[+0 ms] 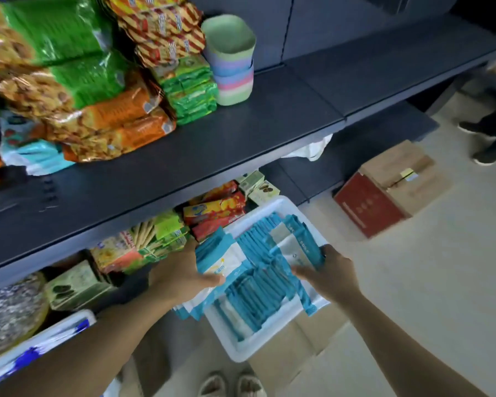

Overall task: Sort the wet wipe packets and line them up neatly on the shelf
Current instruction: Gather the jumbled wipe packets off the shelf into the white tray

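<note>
1. The wipe packets [258, 270] lie jumbled in the white tray [242, 352] at six o'clock from the shelf edge: probably light, floppy, slick film, so I should pinch a bundle by its flat faces.
2. My left hand [184, 273] clamps a stack [221, 257]; my right hand [327, 270] grips another [305, 242].
3. Biscuit packs [215, 213] crowd the shelf at eleven o'clock; a cardboard box [384, 190] sits at two.

Glossy plastic wipe packets [258, 270] — smooth white plastic tray [241, 352], matt dark shelf [241, 144]
</note>
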A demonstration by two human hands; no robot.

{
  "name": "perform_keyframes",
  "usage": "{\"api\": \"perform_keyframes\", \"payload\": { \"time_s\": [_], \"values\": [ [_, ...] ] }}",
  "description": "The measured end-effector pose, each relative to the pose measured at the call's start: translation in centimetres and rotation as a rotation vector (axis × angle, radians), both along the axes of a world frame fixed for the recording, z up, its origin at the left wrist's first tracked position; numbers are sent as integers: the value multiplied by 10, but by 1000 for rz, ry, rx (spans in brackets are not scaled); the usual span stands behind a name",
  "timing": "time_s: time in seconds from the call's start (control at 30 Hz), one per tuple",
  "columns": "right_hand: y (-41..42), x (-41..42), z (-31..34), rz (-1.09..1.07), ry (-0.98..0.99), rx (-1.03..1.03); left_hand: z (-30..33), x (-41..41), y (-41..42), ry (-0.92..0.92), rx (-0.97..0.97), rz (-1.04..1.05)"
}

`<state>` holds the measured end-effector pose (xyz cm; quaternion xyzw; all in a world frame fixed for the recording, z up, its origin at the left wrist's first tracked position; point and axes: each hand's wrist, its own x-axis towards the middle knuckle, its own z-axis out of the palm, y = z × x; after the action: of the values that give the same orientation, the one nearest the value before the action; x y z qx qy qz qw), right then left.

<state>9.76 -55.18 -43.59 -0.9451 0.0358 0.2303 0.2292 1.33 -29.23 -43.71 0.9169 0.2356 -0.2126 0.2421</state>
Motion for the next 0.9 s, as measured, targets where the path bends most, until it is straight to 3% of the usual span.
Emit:
{"api": "perform_keyframes", "payload": {
  "time_s": [0.3,0.5,0.7,0.8,0.9],
  "values": [
    [-3,57,-126,-17,2,-47,-105,69,-32,102,42,-137],
    [6,117,-186,77,-81,-21,-157,126,-47,134,171,-493],
    [27,142,-233,174,-9,89,-208,156,-45,145,255,-817],
    [32,142,-247,223,100,162,-226,150,-42,72,350,-861],
    [31,141,-254,307,93,60,-236,141,-33,26,431,-822]
  ]
}}
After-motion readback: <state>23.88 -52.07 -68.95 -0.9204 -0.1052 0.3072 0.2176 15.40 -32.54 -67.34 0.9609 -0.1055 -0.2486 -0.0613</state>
